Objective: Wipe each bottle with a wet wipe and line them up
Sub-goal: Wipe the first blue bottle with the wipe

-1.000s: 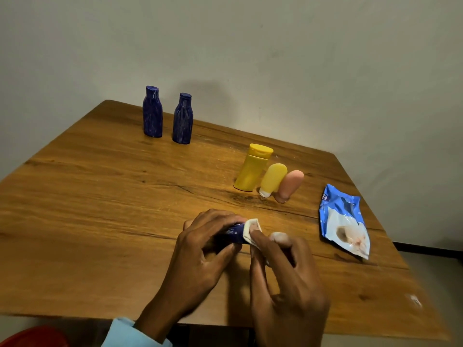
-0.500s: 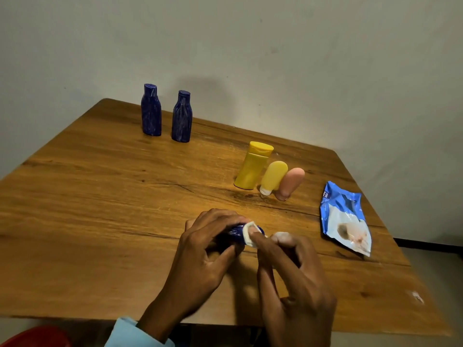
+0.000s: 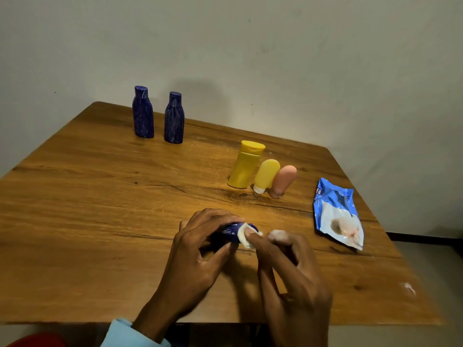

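My left hand (image 3: 198, 256) grips a small dark blue bottle (image 3: 231, 232) just above the wooden table (image 3: 87, 209), near its front middle; most of the bottle is hidden by my fingers. My right hand (image 3: 293, 279) presses a white wet wipe (image 3: 244, 236) against the bottle's exposed end. Two tall dark blue bottles (image 3: 143, 112) (image 3: 174, 118) stand side by side at the back left. A yellow flip-cap bottle (image 3: 246, 165), a small yellow tube (image 3: 266, 175) and a peach tube (image 3: 283, 181) stand in a row right of centre.
A blue and white wet wipe packet (image 3: 337, 212) lies flat near the table's right edge. A plain wall rises close behind the table. A red object (image 3: 32, 340) shows at the bottom left corner, below the table edge.
My hands have stayed in place with the bottle and wipe; my right fingers have shifted the wipe slightly over the bottle's end. The standing bottles have not moved.
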Motion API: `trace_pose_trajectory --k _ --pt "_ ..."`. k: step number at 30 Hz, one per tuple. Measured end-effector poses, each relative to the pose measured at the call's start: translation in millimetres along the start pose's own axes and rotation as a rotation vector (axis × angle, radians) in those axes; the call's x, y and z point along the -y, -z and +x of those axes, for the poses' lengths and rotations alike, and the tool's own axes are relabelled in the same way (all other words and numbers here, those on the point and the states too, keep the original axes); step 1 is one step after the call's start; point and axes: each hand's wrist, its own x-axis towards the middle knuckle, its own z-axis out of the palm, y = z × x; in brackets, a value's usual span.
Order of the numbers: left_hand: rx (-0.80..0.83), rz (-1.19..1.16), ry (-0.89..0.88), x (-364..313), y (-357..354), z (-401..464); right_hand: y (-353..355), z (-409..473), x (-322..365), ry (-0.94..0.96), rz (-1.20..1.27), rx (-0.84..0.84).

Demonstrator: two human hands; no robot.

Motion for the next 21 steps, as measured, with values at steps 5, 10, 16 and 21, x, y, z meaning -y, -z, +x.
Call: trace_pose_trajectory --k 5,10,16,21 --pt "-0.017 -0.009 -0.001 0 0 2 8 -7 -14 -0.055 0.001 -0.094" --pt "-0.035 -0.02 0.026 2 0 1 5 7 -14 -0.092 0.006 -0.116" --pt "-0.055 -0.022 0.028 2 -1 1 -5 0 -8 -0.059 0.03 -0.076" --pt "-0.071 -0.06 0.04 -1 -1 1 -5 -12 -4 -0.077 0.077 -0.075"
